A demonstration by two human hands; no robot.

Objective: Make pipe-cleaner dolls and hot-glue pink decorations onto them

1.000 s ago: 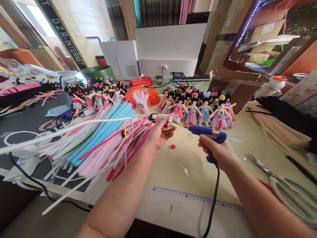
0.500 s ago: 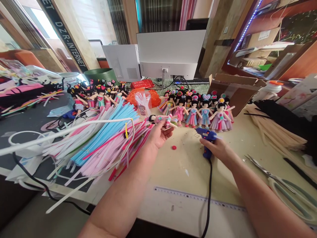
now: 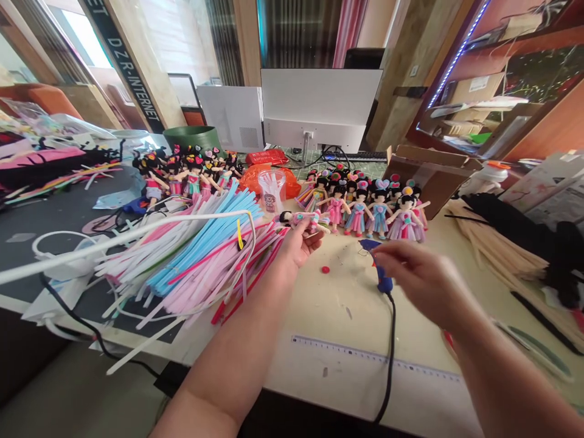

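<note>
My left hand (image 3: 301, 243) is closed on a small doll (image 3: 305, 220) of fuzzy pipe cleaners, which lies sideways with its black-haired head to the left. My thumb presses on its pink and white body. My right hand (image 3: 417, 274), smeared by motion, hovers over and beside a blue hot glue gun (image 3: 384, 281), hiding part of it. Whether its fingers hold anything does not show. The glue gun rests on the table with its black cord running toward me. Between the two hands lies a small red disc (image 3: 325, 269).
Finished dolls (image 3: 378, 210) stand in rows behind. Bundled pipe cleaners (image 3: 201, 249) and a white cable (image 3: 137, 234) occupy the left. Along the front lies a ruler (image 3: 351, 353). Scissors (image 3: 538, 350), partly hidden, and beige pipe cleaners (image 3: 497, 243) are at right, near a cardboard box (image 3: 433, 182).
My right hand has let go of the glue gun and moved up and toward me. The view has shifted slightly. My left hand still holds the doll.
</note>
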